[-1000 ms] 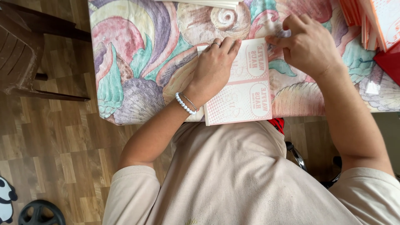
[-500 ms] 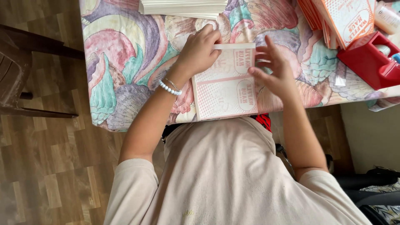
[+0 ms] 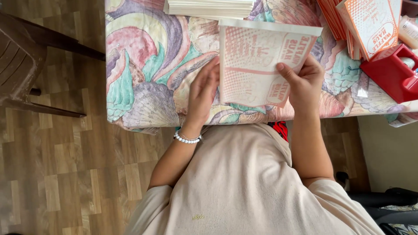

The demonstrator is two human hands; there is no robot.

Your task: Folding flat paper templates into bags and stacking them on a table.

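A flat white cardboard sheet with orange print point(image 3: 252, 61) is lifted a little off the table with the patterned cloth point(image 3: 143, 65). My right hand point(image 3: 305, 82) grips its lower right corner, thumb on top. Along the sheet's left edge lies my left hand point(image 3: 202, 93), fingers straight, with a white bead bracelet on the wrist. I cannot tell whether that hand holds the sheet or only touches it.
A pile of white flat sheets point(image 3: 209, 8) lies at the table's far edge. Orange printed cartons point(image 3: 365, 24) stand at the right, beside a red plastic holder point(image 3: 389, 72). A brown plastic chair point(image 3: 26, 65) stands on the wooden floor at the left.
The printed sheet lay flat under both hands, then was raised and turned. My right hand now holds its lower right corner; my left hand moved to its left edge.
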